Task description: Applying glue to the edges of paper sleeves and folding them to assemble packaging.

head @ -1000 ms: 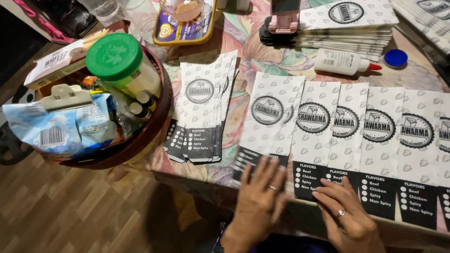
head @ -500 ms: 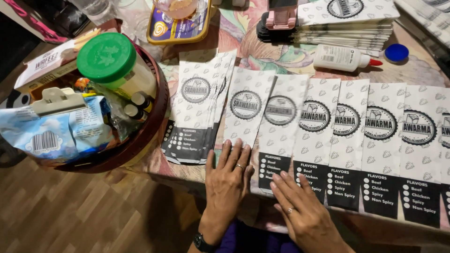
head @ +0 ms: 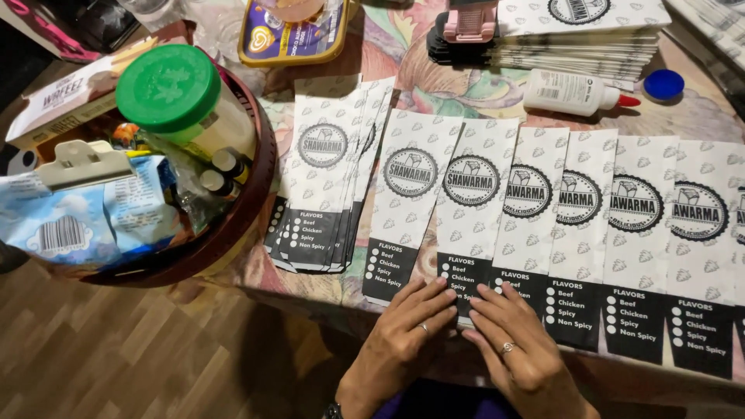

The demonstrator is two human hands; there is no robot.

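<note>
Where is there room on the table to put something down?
A bare patch of patterned tablecloth lies between the glue bottle, the tall stack of paper bags and the fanned row of bags. Another small gap lies beside the blue cap. Near both hands and the round basket, it is crowded.

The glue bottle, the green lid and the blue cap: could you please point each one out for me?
glue bottle (head: 570,92), head view, on the middle of its white body.
green lid (head: 168,87), head view, on the centre of its top.
blue cap (head: 664,84), head view, on its top face.
</note>
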